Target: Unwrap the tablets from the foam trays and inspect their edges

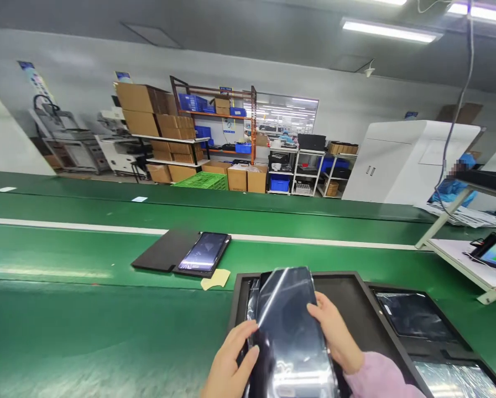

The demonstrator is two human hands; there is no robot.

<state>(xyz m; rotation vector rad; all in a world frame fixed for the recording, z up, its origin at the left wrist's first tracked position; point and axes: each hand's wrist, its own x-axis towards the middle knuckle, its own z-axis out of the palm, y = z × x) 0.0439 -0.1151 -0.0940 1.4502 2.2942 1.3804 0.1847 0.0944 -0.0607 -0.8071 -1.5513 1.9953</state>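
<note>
A dark, glossy tablet [289, 326] is tilted between my hands, above a black tray [355, 309]. Clear film with bright reflections covers its face. My right hand [334, 331] grips the right edge, thumb on the front and the other fingers hidden behind. At the left edge, my left hand [233, 359] is closed on the tablet with thumb and index finger showing. Another film-wrapped edge [252, 298] shows behind the tablet on the left; how much more lies under it is hidden.
A second tray with film-covered tablets [416, 315] lies to the right. Farther back on the green bench [106, 315] are a black folder-like holder with a tablet [204, 251] and a yellow paper piece [215, 279]. A shelf stand [459, 260] rises at right; a person in blue [455, 188] is beyond.
</note>
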